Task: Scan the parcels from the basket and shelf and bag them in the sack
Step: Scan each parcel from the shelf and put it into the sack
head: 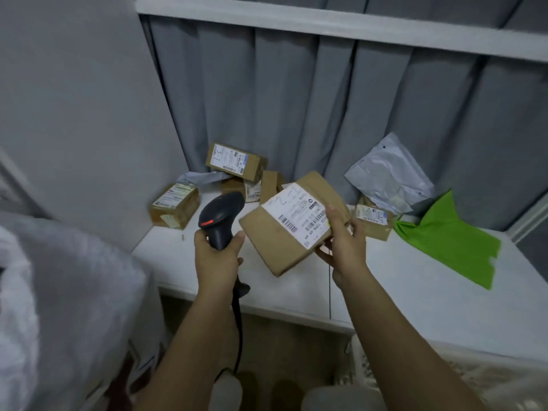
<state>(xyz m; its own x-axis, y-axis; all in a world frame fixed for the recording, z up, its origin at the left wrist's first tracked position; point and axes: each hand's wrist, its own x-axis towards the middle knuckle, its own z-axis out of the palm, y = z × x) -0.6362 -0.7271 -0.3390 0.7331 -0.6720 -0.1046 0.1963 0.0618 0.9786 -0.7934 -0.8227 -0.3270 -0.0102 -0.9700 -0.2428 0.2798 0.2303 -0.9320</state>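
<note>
My left hand (216, 253) grips the handle of a black barcode scanner (221, 213), its head pointing up and right toward a brown cardboard parcel (275, 232). My right hand (345, 241) holds that parcel by its right edge, tilted above the white shelf (400, 277), with its white label facing up. Several more cardboard parcels lie at the back of the shelf, among them one (175, 205) at the left and one (235, 158) stacked on others. A white woven sack (59, 292) fills the lower left, blurred.
A grey plastic mailer (391, 176) and a green bag (450, 235) lie on the shelf's right side. A grey curtain (296, 99) hangs behind. A white basket edge (385, 366) shows at the bottom right. The scanner cable drops below the shelf front.
</note>
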